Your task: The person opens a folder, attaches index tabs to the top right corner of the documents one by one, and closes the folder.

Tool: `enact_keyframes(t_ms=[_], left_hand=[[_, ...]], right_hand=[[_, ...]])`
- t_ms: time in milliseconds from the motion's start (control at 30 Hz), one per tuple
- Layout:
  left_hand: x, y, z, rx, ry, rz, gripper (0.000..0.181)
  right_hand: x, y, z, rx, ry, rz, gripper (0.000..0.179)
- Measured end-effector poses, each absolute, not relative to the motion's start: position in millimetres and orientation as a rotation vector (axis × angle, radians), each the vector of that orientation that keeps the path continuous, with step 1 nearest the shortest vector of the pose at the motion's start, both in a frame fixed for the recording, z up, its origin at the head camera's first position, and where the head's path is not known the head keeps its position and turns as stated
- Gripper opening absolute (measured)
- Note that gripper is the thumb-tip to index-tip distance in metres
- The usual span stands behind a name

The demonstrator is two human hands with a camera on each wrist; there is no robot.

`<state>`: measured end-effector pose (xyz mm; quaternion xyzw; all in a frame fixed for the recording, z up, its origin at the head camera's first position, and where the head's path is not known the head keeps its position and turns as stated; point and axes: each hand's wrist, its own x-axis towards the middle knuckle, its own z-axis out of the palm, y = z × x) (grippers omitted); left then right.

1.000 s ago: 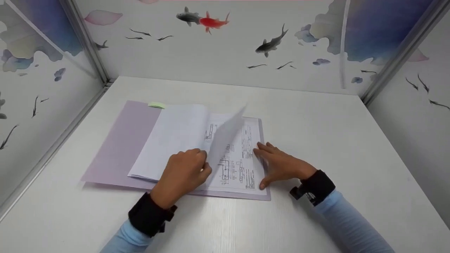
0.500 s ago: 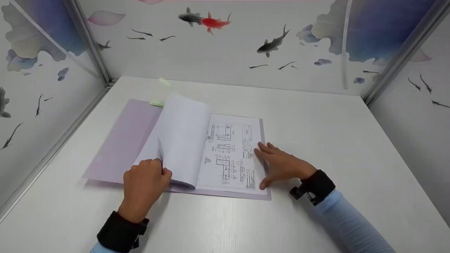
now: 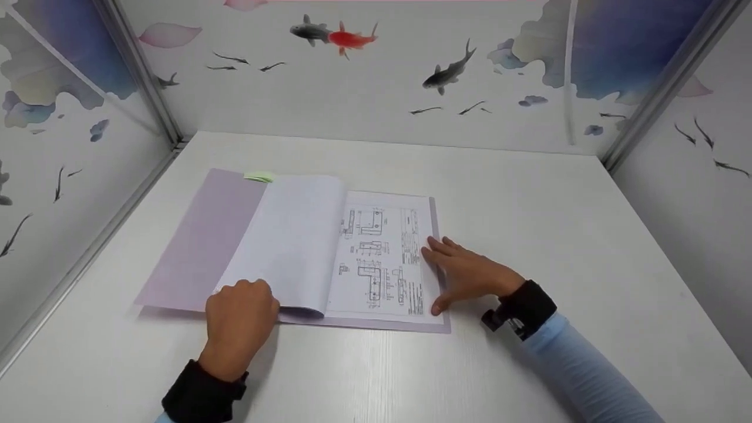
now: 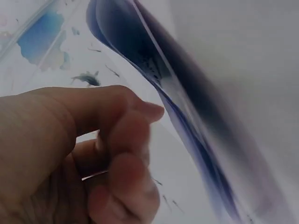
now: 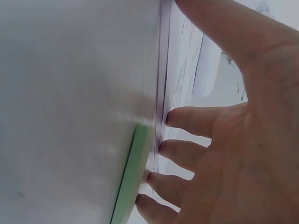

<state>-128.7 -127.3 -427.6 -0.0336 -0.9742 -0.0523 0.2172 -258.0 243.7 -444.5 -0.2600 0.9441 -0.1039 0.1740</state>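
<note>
In the head view a lilac folder (image 3: 194,247) lies spread on the table, holding a stack of white sheets. Turned pages (image 3: 294,235) bow over to the left, blank side up. On the right shows a sheet with technical drawings (image 3: 376,258). My left hand (image 3: 242,323) pinches a page at the near left corner of the turned sheets, fingers curled; in the left wrist view its thumb tip meets the page edge (image 4: 161,91). My right hand (image 3: 473,273) rests on the folder's right edge, fingers spread, fingertips (image 5: 170,151) along the lilac cover edge.
Pale green tabs (image 3: 258,177) stick out at the top of the folder's left side. The white table (image 3: 517,200) is bordered by panels printed with fish (image 3: 449,73) and metal posts (image 3: 675,88). A green strip (image 5: 133,172) shows in the right wrist view.
My left hand has moved left and toward me, turning a raised page over onto the left stack, where it now lies flatter. The drawing sheet became uncovered. My right hand stays put.
</note>
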Motion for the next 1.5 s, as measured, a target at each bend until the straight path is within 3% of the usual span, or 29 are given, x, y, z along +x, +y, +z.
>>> enact_keyframes(t_ms=[100, 300, 433, 633, 1000, 1267, 1500], left_hand=[[-132, -106, -422, -0.223, -2.633, -0.093, 0.05], [-149, -43, -417, -0.68, -2.703, -0.091, 0.024], [-156, 5, -418, -0.921, -2.805, -0.023, 0.031], [-163, 48, -417, -1.011, -2.871, 0.036, 0.027], [-179, 66, -423, -1.075, -2.927, 0.012, 0.032], [-192, 76, -424, -1.106, -2.934, 0.067, 0.046], [-196, 89, -429, -1.071, -2.966, 0.16, 0.048]], right_hand=[[-258, 246, -445, -0.738, 2.675, -0.3, 0.129], [-265, 254, -447, -0.732, 2.641, -0.415, 0.119], [-276, 270, -447, -0.758, 2.659, -0.691, 0.09], [-282, 294, -438, -0.711, 2.87, -0.78, 0.032], [-285, 293, -432, -0.572, 2.754, -0.623, 0.036], [-290, 304, -428, -0.593, 2.72, -0.698, 0.027], [-292, 320, -435, -0.645, 2.564, -0.811, 0.008]])
